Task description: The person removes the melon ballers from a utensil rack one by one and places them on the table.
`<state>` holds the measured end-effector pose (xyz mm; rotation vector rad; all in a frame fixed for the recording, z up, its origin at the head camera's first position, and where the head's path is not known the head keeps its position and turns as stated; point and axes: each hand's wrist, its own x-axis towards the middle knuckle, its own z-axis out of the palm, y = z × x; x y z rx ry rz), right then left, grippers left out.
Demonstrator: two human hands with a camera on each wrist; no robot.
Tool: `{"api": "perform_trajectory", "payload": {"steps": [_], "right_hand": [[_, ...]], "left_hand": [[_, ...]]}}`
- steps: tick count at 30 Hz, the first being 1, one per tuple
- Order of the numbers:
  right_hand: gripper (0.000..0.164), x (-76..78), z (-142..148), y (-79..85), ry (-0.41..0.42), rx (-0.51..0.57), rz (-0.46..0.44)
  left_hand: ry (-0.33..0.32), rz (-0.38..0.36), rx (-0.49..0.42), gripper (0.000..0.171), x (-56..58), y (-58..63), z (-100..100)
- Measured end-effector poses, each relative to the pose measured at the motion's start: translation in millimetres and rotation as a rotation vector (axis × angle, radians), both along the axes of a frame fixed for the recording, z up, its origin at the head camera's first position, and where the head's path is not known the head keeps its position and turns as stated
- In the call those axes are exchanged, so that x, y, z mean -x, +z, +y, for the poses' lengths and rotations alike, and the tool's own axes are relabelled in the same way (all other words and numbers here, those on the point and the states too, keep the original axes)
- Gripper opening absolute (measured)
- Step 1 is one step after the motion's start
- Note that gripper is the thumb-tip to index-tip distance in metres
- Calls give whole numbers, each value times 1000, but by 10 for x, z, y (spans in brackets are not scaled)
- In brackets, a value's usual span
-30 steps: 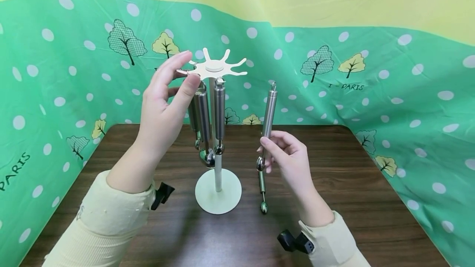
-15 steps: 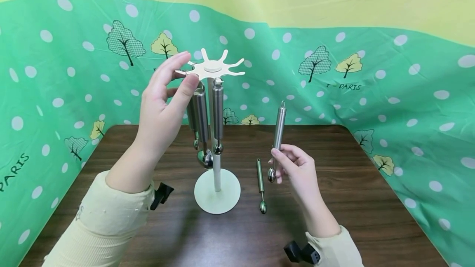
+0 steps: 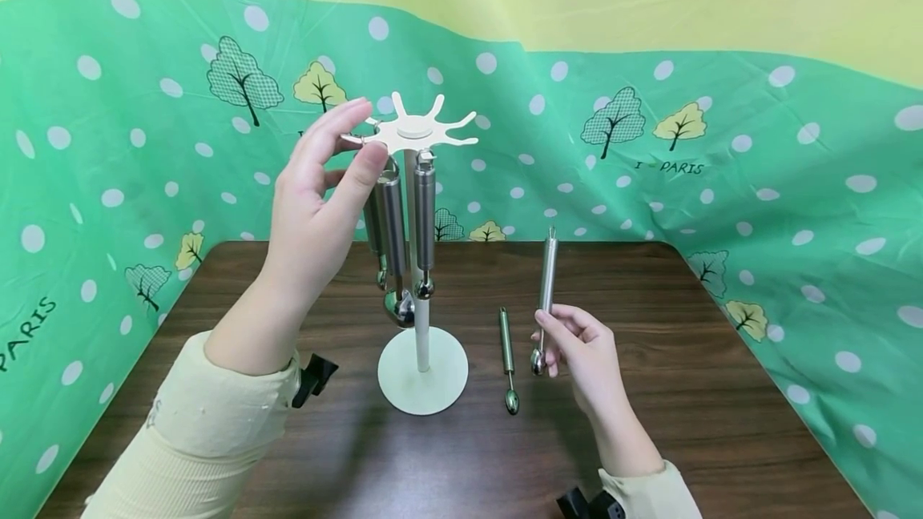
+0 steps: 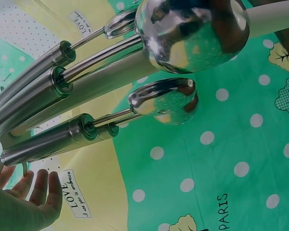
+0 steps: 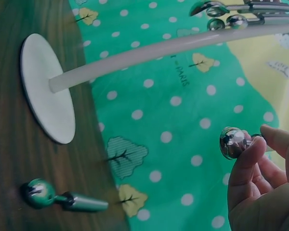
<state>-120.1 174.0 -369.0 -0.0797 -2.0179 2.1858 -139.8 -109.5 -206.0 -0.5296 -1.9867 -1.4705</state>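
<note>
In the head view my right hand (image 3: 587,351) pinches a steel melon baller (image 3: 549,271) with its handle up and its scoop down. The right wrist view shows its round scoop (image 5: 231,142) beyond the thumb and fingers. My left hand (image 3: 317,195) holds the edge of the white utensil rack (image 3: 414,134), thumb in front of one arm and fingers behind. Several steel scoops (image 3: 425,215) hang from the rack's left and front arms, partly covered by that hand. Between the rack and my right hand, another melon baller (image 3: 507,351) lies on the table.
The rack's round white base (image 3: 404,391) stands on the dark wooden table (image 3: 692,391). Behind it hangs a green and yellow cloth (image 3: 548,86). Several rack arms on the back and right carry nothing.
My right hand has moved right and down with its melon baller, away from the rack, uncovering the handle of the one on the table. The left hand stays at the rack.
</note>
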Motion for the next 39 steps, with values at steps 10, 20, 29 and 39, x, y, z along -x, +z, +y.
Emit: {"api": "perform_trajectory", "payload": {"steps": [10,20,29,39], "right_hand": [[7,-13,96,-272,-6,-25,-75],[13,-2,133,-517,7,-83,-152],[24,30,156,-660,7,-129,-209],[34,80,199,-843,17,-195,-284]], "left_hand": [[2,9,-4,43,-7,9,-6],[-8,9,-11,43,-2,9,-3],[-6,8,-10,42,4,7,-1],[-7,1,-13,42,3,7,1]]}}
